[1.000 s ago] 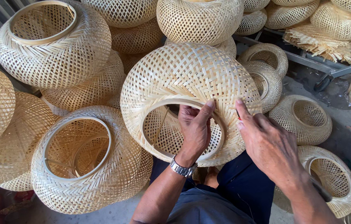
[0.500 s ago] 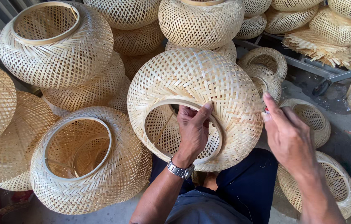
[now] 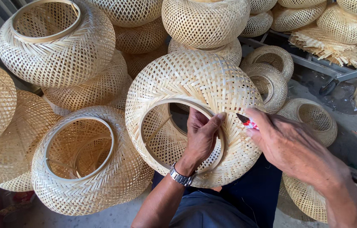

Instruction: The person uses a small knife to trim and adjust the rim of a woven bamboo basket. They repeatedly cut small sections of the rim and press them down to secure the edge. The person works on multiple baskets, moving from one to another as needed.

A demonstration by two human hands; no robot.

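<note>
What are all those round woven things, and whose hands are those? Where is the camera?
The camera sits on a person's head and looks down, so you see that person's own two hands. The left hand, with a wristwatch, grips the ring-shaped rim of a round woven bamboo basket resting over their lap. The right hand holds a small red-tipped tool against the weave. Many more baskets are piled around, like the open one on the left, and loose bamboo strips lie on a rack.

Right hand (image 3: 290,145) off the woven shade (image 3: 195,114), now holding small red tool (image 3: 247,122)
</note>
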